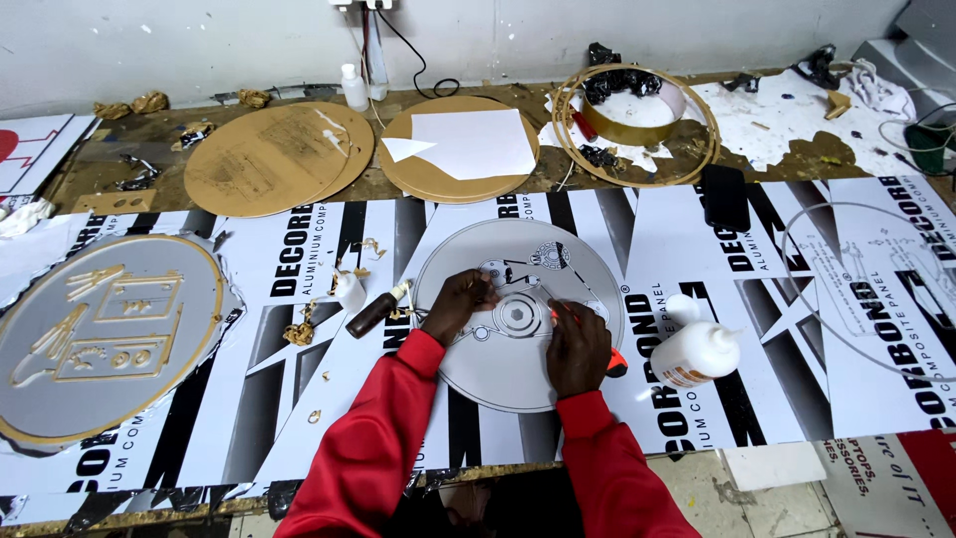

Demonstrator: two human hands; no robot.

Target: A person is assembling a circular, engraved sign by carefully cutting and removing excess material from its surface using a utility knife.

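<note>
Nearest the camera, two red sleeves point(398, 438) reach forward over the worktop point(149, 134), which is covered by printed black-and-white sheeting point(289, 399). Both hands rest on a grey disc point(498, 374) lying flat on that sheeting. The right hand point(578, 349) is closed around an orange-handled tool point(615, 364), its tip pressed to the disc just right of the disc's middle. The left hand point(458, 304) has its fingers curled down onto the disc's upper left part, pinching or pressing a small piece there; what it grips is too small to tell.

Just right of the disc lies a white squeeze bottle point(697, 351) on its side. Just left of the disc lies a dark brown tube point(373, 314), with gold scraps point(299, 334) beside it. Well to the left of the disc sits a larger grey round panel point(100, 334) with raised gold shapes and a gold rim.

Beyond the disc, toward the wall, lie two tan round boards point(274, 159), a third tan board carrying white paper point(468, 144), and a gold hoop point(637, 125). A small white bottle point(353, 88) stands by the wall.
</note>
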